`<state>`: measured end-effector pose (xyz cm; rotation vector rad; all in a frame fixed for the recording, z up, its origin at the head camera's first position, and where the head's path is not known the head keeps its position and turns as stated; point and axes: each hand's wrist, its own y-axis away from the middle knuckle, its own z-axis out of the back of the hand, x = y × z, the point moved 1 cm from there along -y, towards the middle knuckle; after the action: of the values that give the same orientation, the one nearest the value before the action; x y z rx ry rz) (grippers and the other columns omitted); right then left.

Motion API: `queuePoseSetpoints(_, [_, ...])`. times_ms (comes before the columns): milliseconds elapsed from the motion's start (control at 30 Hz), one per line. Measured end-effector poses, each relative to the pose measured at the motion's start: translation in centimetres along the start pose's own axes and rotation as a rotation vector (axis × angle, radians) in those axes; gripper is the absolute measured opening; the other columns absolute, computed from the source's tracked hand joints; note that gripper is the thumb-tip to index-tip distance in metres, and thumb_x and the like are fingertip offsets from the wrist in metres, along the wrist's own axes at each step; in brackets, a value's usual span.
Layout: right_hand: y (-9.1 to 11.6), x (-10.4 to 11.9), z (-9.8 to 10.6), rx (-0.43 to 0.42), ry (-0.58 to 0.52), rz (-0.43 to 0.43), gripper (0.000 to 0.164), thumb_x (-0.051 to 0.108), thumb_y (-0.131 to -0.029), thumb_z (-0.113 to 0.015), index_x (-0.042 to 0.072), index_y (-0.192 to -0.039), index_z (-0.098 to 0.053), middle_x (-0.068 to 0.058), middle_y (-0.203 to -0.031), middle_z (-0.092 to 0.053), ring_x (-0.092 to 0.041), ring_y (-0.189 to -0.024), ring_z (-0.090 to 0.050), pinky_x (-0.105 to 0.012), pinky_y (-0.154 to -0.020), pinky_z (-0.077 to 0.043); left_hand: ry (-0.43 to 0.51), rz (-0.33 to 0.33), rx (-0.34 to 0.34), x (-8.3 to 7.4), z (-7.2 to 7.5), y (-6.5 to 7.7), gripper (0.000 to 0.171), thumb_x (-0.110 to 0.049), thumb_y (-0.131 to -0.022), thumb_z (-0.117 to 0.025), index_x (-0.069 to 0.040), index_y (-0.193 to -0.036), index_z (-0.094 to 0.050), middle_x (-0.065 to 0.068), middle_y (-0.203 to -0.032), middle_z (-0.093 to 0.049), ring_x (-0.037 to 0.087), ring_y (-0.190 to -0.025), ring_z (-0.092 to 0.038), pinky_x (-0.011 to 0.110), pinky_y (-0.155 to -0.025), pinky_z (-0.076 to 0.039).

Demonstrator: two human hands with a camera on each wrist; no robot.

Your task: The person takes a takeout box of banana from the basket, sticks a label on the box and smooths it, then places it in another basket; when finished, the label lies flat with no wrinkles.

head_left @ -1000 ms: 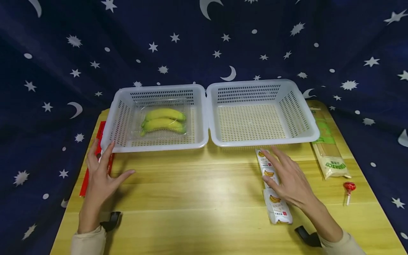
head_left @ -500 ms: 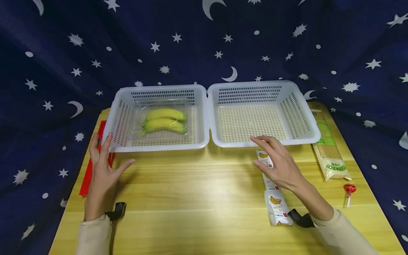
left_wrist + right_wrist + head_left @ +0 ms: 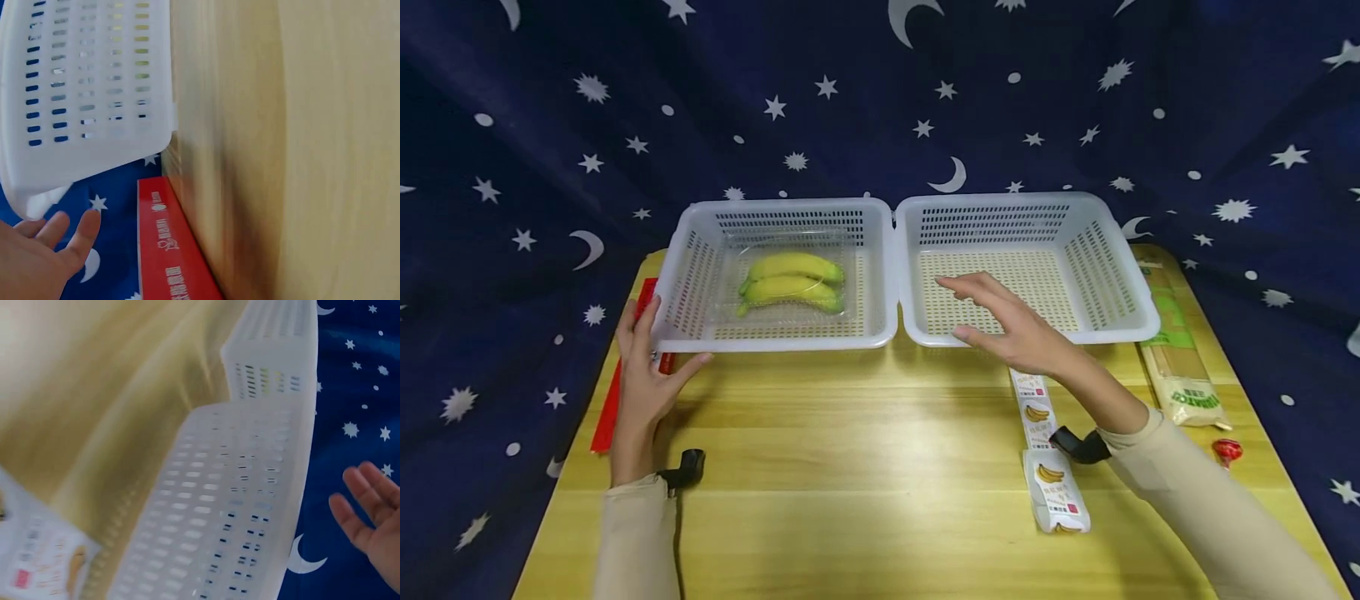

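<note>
My left hand (image 3: pixel 649 387) is beside the front left corner of the left white basket (image 3: pixel 775 344), fingers extended and thumb apart. In the left wrist view, the fingers of that hand (image 3: pixel 37 259) are near the basket rim, and I cannot tell whether they touch it. Inside that basket lies a clear plastic box (image 3: pixel 727 258) with bananas (image 3: pixel 793 287) in it. Over the front rim of the right white basket (image 3: pixel 1108 267) hovers my right hand (image 3: pixel 1018 333), its fingers loosely extended and holding nothing. The right wrist view has this hand (image 3: pixel 375 525) above the rim.
A strip of banana-printed labels (image 3: pixel 1055 492) lies below the right forearm. Right of the baskets are a packet of noodles (image 3: pixel 1183 367) and a red lollipop (image 3: pixel 1227 451), its stick hidden by the sleeve. A flat red packet (image 3: pixel 610 408) lies at the table's left edge.
My right hand has moved from above the label strip, forward and left, to over the right basket's front rim. The left hand has shifted slightly forward along the left basket's corner.
</note>
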<state>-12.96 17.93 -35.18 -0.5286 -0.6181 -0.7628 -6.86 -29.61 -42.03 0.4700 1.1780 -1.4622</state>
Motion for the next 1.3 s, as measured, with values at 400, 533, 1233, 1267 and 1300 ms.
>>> queuePoseSetpoints(400, [-6.9, -1.6, 0.5, 0.156, -0.126, -0.01, 0.072, 0.023, -0.089, -0.073, 0.021, -0.152, -0.037, -0.012, -0.142, -0.047, -0.031, -0.125, -0.05, -0.048, -0.102, -0.043, 0.199, 0.2, -0.004, 3.2, -0.4, -0.2, 0.093, 0.018, -0.077, -0.07, -0.018, -0.154, -0.032, 0.012, -0.153, -0.033, 0.027, -0.129, -0.041, 0.015, -0.103, -0.04])
queuePoseSetpoints(533, [-9.1, -2.3, 0.2, 0.208, -0.234, -0.047, 0.067, 0.018, -0.095, -0.066, 0.018, -0.153, -0.033, -0.018, -0.143, -0.046, -0.035, -0.128, -0.048, -0.052, -0.106, -0.041, 0.299, 0.208, -0.03, 3.8, -0.5, -0.3, 0.089, 0.019, -0.078, -0.068, -0.017, -0.153, -0.034, 0.017, -0.151, -0.036, 0.024, -0.124, -0.047, 0.011, -0.096, -0.045])
queuePoseSetpoints(1233, [-20.1, -5.2, -2.7, 0.48, -0.202, -0.057, 0.079, 0.02, -0.09, -0.072, 0.014, -0.155, -0.027, -0.004, -0.162, -0.022, -0.032, -0.147, -0.023, -0.05, -0.12, -0.023, 0.464, 0.242, -0.041, 4.7, -0.9, -0.4, 0.09, 0.027, -0.074, -0.067, -0.011, -0.15, -0.038, 0.02, -0.149, -0.037, 0.024, -0.123, -0.049, 0.014, -0.09, -0.051])
queuePoseSetpoints(1267, [-20.4, -5.2, -3.0, 0.493, -0.196, -0.054, 0.079, 0.022, -0.09, -0.072, 0.014, -0.155, -0.028, -0.004, -0.162, -0.022, -0.03, -0.148, -0.022, -0.05, -0.12, -0.022, 0.472, 0.24, -0.04, 4.8, -0.9, -0.4, 0.09, 0.028, -0.073, -0.066, -0.01, -0.15, -0.038, 0.021, -0.149, -0.037, 0.023, -0.123, -0.05, 0.014, -0.09, -0.051])
queuePoseSetpoints(1300, [-20.7, -5.2, -3.2, 0.503, -0.18, -0.055, 0.079, 0.025, -0.09, -0.073, 0.015, -0.155, -0.029, -0.004, -0.161, -0.023, -0.028, -0.148, -0.022, -0.05, -0.12, -0.023, 0.476, 0.234, -0.039, 4.7, -0.9, -0.4, 0.091, 0.028, -0.073, -0.066, -0.01, -0.15, -0.038, 0.02, -0.149, -0.038, 0.023, -0.123, -0.05, 0.014, -0.091, -0.051])
